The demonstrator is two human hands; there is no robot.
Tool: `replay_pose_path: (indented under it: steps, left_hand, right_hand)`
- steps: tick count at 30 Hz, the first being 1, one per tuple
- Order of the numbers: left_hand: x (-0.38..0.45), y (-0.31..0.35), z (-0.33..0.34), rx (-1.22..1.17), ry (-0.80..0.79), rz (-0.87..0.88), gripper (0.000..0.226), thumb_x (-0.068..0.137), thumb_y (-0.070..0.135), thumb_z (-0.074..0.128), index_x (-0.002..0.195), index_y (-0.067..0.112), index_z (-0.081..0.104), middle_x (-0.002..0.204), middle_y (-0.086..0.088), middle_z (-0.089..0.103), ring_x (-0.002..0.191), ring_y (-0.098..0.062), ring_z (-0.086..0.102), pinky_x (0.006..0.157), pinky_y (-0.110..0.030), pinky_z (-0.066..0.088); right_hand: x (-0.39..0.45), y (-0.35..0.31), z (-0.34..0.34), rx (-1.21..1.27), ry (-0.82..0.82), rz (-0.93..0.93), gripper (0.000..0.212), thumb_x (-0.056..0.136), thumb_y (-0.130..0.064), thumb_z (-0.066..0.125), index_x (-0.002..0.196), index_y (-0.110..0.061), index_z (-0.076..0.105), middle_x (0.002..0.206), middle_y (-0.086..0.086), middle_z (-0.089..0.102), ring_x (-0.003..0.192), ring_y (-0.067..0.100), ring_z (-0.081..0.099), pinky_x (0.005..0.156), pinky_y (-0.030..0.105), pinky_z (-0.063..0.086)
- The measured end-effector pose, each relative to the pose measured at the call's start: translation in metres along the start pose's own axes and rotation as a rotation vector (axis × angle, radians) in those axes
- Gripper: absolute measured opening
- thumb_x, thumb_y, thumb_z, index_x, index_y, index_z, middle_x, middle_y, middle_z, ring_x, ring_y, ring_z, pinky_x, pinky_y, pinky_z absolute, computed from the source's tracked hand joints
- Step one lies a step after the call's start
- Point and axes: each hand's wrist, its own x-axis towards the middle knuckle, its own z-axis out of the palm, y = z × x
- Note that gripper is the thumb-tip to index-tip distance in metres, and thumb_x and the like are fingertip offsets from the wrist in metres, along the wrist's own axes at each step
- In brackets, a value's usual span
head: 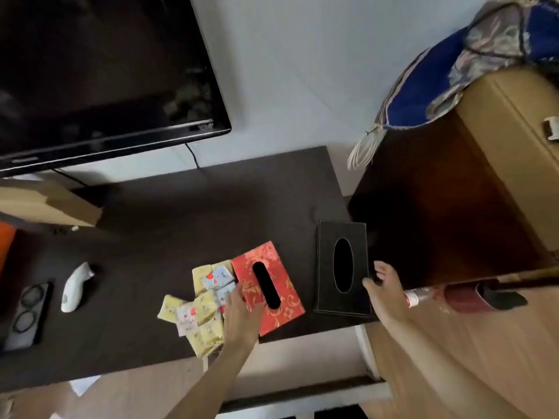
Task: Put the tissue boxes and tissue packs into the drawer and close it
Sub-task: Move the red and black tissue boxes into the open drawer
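So, biggest thing up top is the black TV [99,71] on the white wall, screen off. Below it runs the long dark cabinet top [181,213] where all the stuff sits. On the right stands a wooden dresser [484,182] with a blue patterned cloth [472,55] bunched on it.

On the cabinet top, near its right end, lies the black tissue box [341,267], flat, oval slot facing up. Just to the left of it, a bit apart and skewed, is the red tissue box [269,285] with gold flowers, slot up too. Touching the red box's left side is a messy heap of tissue packs [202,306], yellow ones and white ones with red and blue prints, some overlapping.

The person's left hand [242,313] comes in from below, fingers straight and close together, laid on the near left part of the red box, right where it meets the packs. The right hand [384,291] has its fingers spread and loose, fingertips at the black box's right edge; can't really tell if it's gripping, the frame's blurry there.

Off to the left lie a small white gadget [74,287] and a black tray [27,313] with two rings. A cardboard box [48,204] sits further back.
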Motion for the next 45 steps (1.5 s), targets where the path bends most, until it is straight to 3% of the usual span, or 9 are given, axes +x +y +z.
replay_pose_path:
  steps: [8,16,20,25,29,35,39,42,45]
  left_hand:
    - [0.046,-0.002,0.036,0.067,0.056,-0.276,0.054,0.076,0.015,0.064,0.128,0.006,0.048,0.119,-0.017,0.062,0.107,-0.04,0.062,0.089,-0.056,0.053]
    - [0.061,-0.01,0.049,0.016,0.177,-0.377,0.043,0.078,0.019,0.065,0.112,0.013,0.04,0.092,-0.004,0.06,0.081,-0.025,0.061,0.063,-0.036,0.046]
    - [0.06,-0.016,0.053,0.128,0.166,-0.294,0.046,0.08,0.029,0.07,0.11,0.017,0.038,0.09,0.002,0.059,0.069,-0.011,0.055,0.051,-0.031,0.036]
    - [0.063,-0.013,0.067,0.25,0.093,-0.122,0.049,0.081,0.038,0.072,0.105,0.019,0.034,0.093,0.001,0.055,0.077,-0.021,0.06,0.056,-0.035,0.044]
    - [0.072,-0.011,0.069,0.205,0.042,-0.18,0.057,0.079,0.037,0.073,0.117,0.014,0.038,0.097,0.0,0.053,0.085,-0.024,0.059,0.064,-0.039,0.049]
    - [0.071,-0.01,0.059,0.06,0.014,-0.234,0.036,0.077,0.029,0.079,0.101,0.007,0.064,0.094,-0.008,0.069,0.087,-0.028,0.069,0.075,-0.044,0.059]
    - [0.046,-0.022,0.059,0.037,0.076,-0.163,0.026,0.075,0.027,0.079,0.089,0.016,0.06,0.107,-0.01,0.066,0.086,-0.028,0.068,0.075,-0.046,0.059]
    - [0.015,-0.039,0.06,-0.147,0.1,-0.098,0.027,0.075,0.021,0.08,0.081,0.031,0.056,0.084,0.006,0.071,0.078,-0.021,0.071,0.067,-0.04,0.062]
    - [-0.018,-0.061,0.065,-0.258,0.117,-0.035,0.024,0.074,0.02,0.081,0.083,0.033,0.063,0.07,0.017,0.071,0.071,-0.01,0.072,0.06,-0.029,0.06]
  right_hand:
    - [0.048,0.008,0.029,-0.037,-0.143,0.129,0.06,0.094,-0.011,0.069,0.149,-0.01,0.044,0.144,0.011,0.058,0.135,0.032,0.054,0.113,0.052,0.045]
    - [0.058,0.022,0.042,-0.087,-0.064,0.095,0.062,0.093,-0.014,0.071,0.148,-0.01,0.043,0.141,0.012,0.06,0.131,0.033,0.058,0.107,0.054,0.051]
    - [0.056,0.028,0.033,-0.102,-0.091,0.045,0.062,0.093,-0.023,0.073,0.148,-0.015,0.047,0.142,0.007,0.062,0.13,0.031,0.059,0.107,0.052,0.051]
    - [0.056,0.028,0.022,-0.144,-0.137,-0.016,0.055,0.09,-0.026,0.076,0.14,-0.02,0.055,0.133,0.0,0.069,0.122,0.026,0.065,0.103,0.047,0.055]
    - [0.053,0.029,0.02,-0.25,-0.168,-0.054,0.057,0.088,-0.027,0.077,0.14,-0.019,0.054,0.132,0.003,0.068,0.121,0.03,0.065,0.098,0.043,0.057]
    - [0.045,0.028,0.024,-0.291,-0.138,0.023,0.051,0.084,-0.026,0.079,0.13,-0.012,0.061,0.125,0.009,0.071,0.115,0.032,0.067,0.08,0.031,0.052]
    - [0.015,0.045,0.016,-0.167,-0.031,0.071,0.047,0.083,-0.023,0.077,0.128,-0.016,0.067,0.121,0.004,0.074,0.111,0.028,0.07,0.08,0.032,0.059]
    - [-0.022,0.064,0.005,0.043,0.063,0.054,0.039,0.083,-0.016,0.075,0.121,-0.022,0.068,0.109,-0.006,0.076,0.1,0.015,0.073,0.068,0.016,0.056]
    - [-0.057,0.081,0.002,0.144,0.159,0.007,0.041,0.081,-0.015,0.077,0.119,-0.026,0.067,0.106,-0.009,0.077,0.098,0.005,0.072,0.081,0.02,0.06]
